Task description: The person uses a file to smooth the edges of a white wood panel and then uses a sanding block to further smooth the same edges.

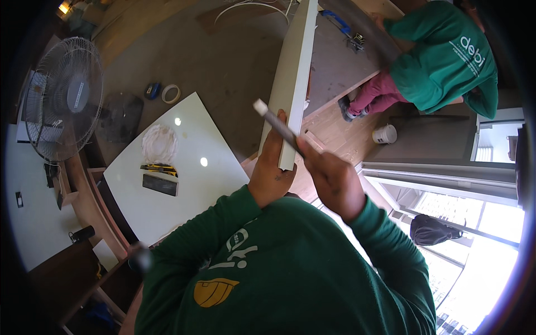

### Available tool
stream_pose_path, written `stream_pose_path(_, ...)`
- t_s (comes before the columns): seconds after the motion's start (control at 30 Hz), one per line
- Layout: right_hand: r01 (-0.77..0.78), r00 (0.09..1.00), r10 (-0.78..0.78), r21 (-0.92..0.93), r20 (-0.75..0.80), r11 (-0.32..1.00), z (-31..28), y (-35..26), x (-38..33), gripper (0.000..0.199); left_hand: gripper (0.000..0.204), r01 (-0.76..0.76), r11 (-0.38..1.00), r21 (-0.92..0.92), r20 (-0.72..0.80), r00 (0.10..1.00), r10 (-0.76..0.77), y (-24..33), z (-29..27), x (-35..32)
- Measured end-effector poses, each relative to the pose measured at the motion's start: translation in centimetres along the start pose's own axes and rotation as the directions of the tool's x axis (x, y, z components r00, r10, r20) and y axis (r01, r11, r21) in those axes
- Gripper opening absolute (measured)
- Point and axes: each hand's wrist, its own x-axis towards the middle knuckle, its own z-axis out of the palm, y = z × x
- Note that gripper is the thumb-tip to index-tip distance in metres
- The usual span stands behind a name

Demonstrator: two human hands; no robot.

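Left hand [272, 177] is gripping the near end of a long white panel [288, 72]; right hand [334, 180] is clenching a dark, pale-tipped bar [279, 125], crossing over the panel, contact unclear. Risk: bar skidding into left fingers, 2 hands working so close.

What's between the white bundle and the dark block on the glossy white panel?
In the head view, yellow and black tools, apparently cutters, lie between the white bundle and the dark block.
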Motion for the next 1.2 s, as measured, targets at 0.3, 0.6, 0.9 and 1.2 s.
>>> stream_pose_path(0.3,-0.013,0.995,0.011,0.022,0.101,1.000,-0.4,-0.7,-3.5,0.055,0.093,0.059,0.990,-0.127,-0.028,0.998,-0.063,-0.1,-0.1,0.0)
stream_pose_path(0.6,0.064,0.990,-0.054,0.076,-0.132,0.995,0.3,4.5,5.5,0.047,0.103,0.007,0.997,0.073,0.009,1.000,-0.008,0.9,-0.8,0.5)
stream_pose_path(0.9,-0.072,0.992,0.075,0.030,-0.106,0.997,-0.1,6.0,9.4,0.045,0.095,0.094,0.995,-0.030,-0.004,0.996,-0.094,0.9,-1.3,0.2)
stream_pose_path(1.2,-0.221,0.916,0.379,0.628,-0.129,0.746,-2.0,11.5,12.8,0.045,0.087,0.111,0.987,0.112,-0.071,0.992,-0.104,2.5,-2.2,-0.1)
